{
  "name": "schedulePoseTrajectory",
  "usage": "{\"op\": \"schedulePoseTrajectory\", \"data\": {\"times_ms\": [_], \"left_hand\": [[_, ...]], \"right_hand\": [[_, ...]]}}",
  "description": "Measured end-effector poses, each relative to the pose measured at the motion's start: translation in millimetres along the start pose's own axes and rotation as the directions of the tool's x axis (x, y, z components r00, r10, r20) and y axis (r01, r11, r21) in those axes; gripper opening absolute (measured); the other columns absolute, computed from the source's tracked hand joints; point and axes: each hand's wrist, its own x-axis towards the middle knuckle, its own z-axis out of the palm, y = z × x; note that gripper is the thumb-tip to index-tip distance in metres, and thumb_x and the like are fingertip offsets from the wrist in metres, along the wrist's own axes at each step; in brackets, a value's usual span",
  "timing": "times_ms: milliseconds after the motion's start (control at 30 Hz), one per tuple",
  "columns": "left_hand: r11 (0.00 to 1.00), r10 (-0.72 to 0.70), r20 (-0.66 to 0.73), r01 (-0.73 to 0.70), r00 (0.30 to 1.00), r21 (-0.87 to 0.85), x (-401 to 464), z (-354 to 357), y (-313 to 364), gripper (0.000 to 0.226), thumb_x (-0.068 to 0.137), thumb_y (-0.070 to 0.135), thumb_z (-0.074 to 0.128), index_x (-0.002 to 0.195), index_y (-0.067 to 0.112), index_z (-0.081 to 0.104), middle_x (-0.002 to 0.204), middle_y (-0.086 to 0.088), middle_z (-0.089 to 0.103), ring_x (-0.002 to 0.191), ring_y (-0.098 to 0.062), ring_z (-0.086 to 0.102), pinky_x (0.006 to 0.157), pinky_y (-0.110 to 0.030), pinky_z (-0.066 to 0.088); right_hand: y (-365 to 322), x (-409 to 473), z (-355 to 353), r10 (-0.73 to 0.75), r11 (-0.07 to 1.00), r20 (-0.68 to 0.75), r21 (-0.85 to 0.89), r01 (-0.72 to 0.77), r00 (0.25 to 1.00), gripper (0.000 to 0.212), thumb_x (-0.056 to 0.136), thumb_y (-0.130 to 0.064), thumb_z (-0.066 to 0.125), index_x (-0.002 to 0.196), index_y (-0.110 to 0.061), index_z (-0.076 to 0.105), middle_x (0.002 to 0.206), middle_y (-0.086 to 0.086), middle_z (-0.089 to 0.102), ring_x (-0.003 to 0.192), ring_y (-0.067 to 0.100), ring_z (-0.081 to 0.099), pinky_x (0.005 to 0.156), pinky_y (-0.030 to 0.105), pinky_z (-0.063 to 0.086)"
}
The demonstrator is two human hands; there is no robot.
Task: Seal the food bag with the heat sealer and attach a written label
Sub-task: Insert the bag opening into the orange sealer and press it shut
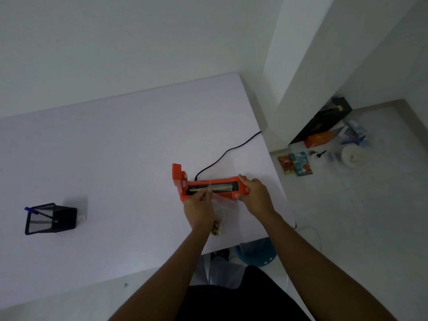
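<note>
While the sealer (209,185) is lying open on the table (115,158), both hands are positioning the bag (220,206).
Left hand (199,205) is pinching the bag mouth over the sealing strip; right hand (254,193) is gripping the sealer's end.

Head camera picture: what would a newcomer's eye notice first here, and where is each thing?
The orange heat sealer stands out first, near the right edge of the white table, its lid raised. The left hand pinches the clear food bag at the sealing strip; the right hand grips the sealer's right end. Far left stands a black mesh pen holder.
</note>
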Motion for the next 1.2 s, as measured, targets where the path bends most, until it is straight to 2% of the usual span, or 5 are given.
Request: {"op": "schedulePoseTrajectory", "data": {"times_ms": [133,433,567,900,1200], "left_hand": [[0.988,0.122,0.096,-0.111,0.988,-0.108,-6,-3,11,0.01,0.092,0.017,0.066,0.097,0.02,0.074,0.083,0.019,0.069,0.075,0.012,0.065,0.069,-0.002,0.046],[0.951,0.18,0.117,-0.143,0.977,-0.273,-8,-42,6,0.014,0.094,0.022,0.064,0.101,0.018,0.076,0.091,0.003,0.077,0.087,-0.008,0.07,0.081,-0.018,0.055],[0.937,0.241,0.168,-0.184,0.956,-0.296,-12,-73,1,0.015,0.096,0.018,0.06,0.102,0.016,0.074,0.09,0.003,0.077,0.088,-0.013,0.072,0.081,-0.022,0.057],[0.942,0.253,0.128,-0.214,0.959,-0.259,-11,-169,-30,0.014,0.096,0.016,0.06,0.102,0.015,0.073,0.091,0.003,0.078,0.09,-0.016,0.074,0.082,-0.022,0.056],[0.923,0.144,0.095,-0.099,0.985,-0.371,45,-246,-52,0.015,0.096,0.015,0.06,0.103,0.01,0.072,0.091,-0.004,0.078,0.09,-0.021,0.074,0.082,-0.03,0.056]], "right_hand": [[0,-1,1,0.014,0.999,-0.004,0.031,-0.014,1.0,0.075,0.085,-0.014,0.077,0.151,-0.024,0.042,0.108,0.004,0.051,0.108,0.024,0.058,0.1,0.037,0.052],[6,-13,11,-0.01,0.989,-0.079,0.147,0.022,0.997,0.069,0.087,-0.012,0.075,0.148,-0.021,0.045,0.105,0.006,0.054,0.096,0.016,0.058,0.087,0.026,0.052],[6,-33,24,-0.116,0.977,-0.219,0.153,0.152,0.969,0.034,0.085,-0.002,0.073,0.115,-0.017,0.066,0.092,-0.003,0.059,0.082,0.009,0.059,0.081,0.025,0.057],[-38,-60,99,-0.262,0.965,0.428,0.142,0.221,0.865,0.059,0.082,-0.013,0.076,0.133,-0.035,0.055,0.115,-0.021,0.051,0.102,0.007,0.053,0.084,0.016,0.047],[-130,-46,181,-0.095,0.953,0.308,0.302,-0.003,0.947,0.049,0.082,-0.02,0.08,0.12,-0.032,0.052,0.107,-0.001,0.061,0.093,0.019,0.06,0.075,0.021,0.05]]}}
